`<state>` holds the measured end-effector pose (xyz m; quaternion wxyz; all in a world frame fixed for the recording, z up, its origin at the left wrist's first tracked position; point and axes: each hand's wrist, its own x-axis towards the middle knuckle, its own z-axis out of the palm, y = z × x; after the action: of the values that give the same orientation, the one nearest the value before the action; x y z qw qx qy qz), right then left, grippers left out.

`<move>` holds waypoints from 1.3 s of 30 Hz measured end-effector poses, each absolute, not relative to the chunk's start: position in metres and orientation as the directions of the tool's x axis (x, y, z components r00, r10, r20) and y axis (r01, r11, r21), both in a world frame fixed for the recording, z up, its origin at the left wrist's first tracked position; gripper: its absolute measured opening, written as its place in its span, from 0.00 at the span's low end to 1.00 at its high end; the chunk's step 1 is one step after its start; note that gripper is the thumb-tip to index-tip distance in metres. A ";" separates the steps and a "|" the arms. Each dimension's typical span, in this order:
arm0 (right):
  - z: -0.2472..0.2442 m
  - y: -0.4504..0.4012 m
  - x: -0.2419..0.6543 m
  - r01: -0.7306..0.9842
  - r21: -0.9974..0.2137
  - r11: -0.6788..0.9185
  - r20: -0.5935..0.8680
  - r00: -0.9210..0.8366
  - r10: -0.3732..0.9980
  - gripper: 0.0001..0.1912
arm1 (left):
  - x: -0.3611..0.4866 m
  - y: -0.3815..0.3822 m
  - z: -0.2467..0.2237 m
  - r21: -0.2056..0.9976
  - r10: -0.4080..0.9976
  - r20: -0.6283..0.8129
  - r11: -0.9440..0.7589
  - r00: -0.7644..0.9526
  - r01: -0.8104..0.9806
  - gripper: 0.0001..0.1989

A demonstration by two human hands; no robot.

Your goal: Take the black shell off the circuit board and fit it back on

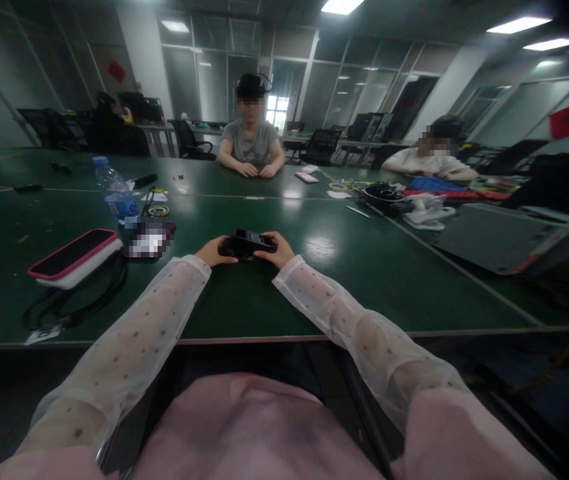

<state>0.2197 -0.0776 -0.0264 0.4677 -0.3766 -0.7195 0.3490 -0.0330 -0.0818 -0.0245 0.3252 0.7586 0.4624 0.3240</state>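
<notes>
Both my hands grip a black boxy device (247, 244) over the green table (244, 300), one at each end. My left hand (213, 252) has its fingers wrapped round the left end, with the thumb along the near side. Round the right end closes my right hand (281, 251), its thumb lying on the near face. The far side of the device and most fingertips are hidden. To the left of my left hand lies a phone (150, 240) with a bright, blurred-out screen.
Left of the phone stand a water bottle (114, 193) and a pink-rimmed case (77, 257) with a black strap. A tape roll (158, 211) lies behind. Rightward are a grey box (494, 240) and black cables (384, 193). Two people sit across the table.
</notes>
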 end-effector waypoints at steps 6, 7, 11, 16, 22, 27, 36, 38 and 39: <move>-0.024 -0.060 0.227 0.116 -0.922 0.369 0.365 -0.049 0.930 0.36 | -0.033 -0.082 -0.026 0.794 0.881 0.239 -0.419 0.408 0.441 0.30; -0.025 -0.055 0.230 0.120 -0.926 0.358 0.363 0.022 0.931 0.36 | -0.033 -0.082 -0.025 0.790 0.878 0.242 -0.426 0.414 0.441 0.30; -0.035 -0.037 0.246 0.277 -0.896 0.347 0.409 0.210 0.888 0.36 | -0.034 -0.081 -0.026 0.805 0.879 0.221 -0.409 0.423 0.429 0.29; -0.045 -0.027 0.258 0.452 -0.830 0.326 0.437 0.165 0.884 0.33 | -0.034 -0.081 -0.024 0.814 0.889 0.204 -0.387 0.410 0.434 0.29; -0.045 -0.028 0.256 0.563 -0.753 0.340 0.456 0.076 0.887 0.32 | -0.033 -0.084 -0.021 0.818 0.893 0.181 -0.369 0.412 0.441 0.29; -0.042 -0.032 0.252 0.613 -0.683 0.396 0.586 0.137 0.799 0.36 | -0.035 -0.081 -0.024 0.810 0.894 0.188 -0.375 0.406 0.451 0.28; -0.026 -0.046 0.249 0.547 -0.700 0.458 0.649 0.222 0.728 0.40 | -0.032 -0.086 -0.020 0.802 0.891 0.197 -0.386 0.408 0.456 0.29; -0.025 -0.048 0.249 0.557 -0.690 0.461 0.653 0.206 0.729 0.40 | -0.032 -0.086 -0.020 0.795 0.890 0.206 -0.394 0.406 0.460 0.29; -0.025 -0.049 0.249 0.573 -0.678 0.460 0.657 0.192 0.729 0.39 | -0.032 -0.085 -0.021 0.793 0.891 0.207 -0.395 0.404 0.464 0.29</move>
<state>0.2489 -0.0490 -0.0246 0.5752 -0.5151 -0.6318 0.0679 -0.0319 -0.0854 -0.0208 0.3302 0.7699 0.4401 0.3233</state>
